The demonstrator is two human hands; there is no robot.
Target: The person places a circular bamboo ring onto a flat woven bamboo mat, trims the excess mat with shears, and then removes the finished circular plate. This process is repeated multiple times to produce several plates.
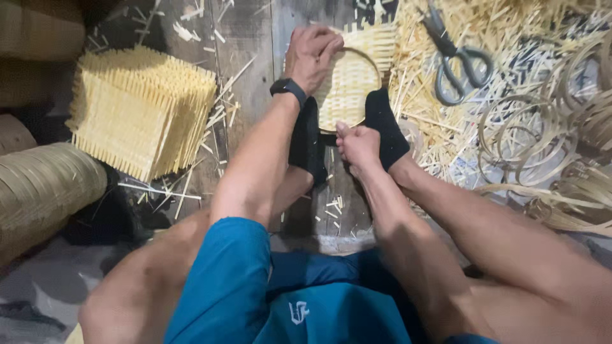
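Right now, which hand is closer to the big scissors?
The left hand is a little closer to the scissors, resting on the woven mat's top edge, level with them. The right hand grips its lower edge, farther down.

Bare planks point(245, 38) left of woven mat point(347, 83) free; scissors point(456, 60), bamboo rings point(523, 137) crowd right.

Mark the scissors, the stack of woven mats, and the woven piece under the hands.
scissors point(456, 64), head view, on the pivot.
stack of woven mats point(143, 108), head view, top mat's middle.
woven piece point(347, 86), head view, bare centre inside its hoop.
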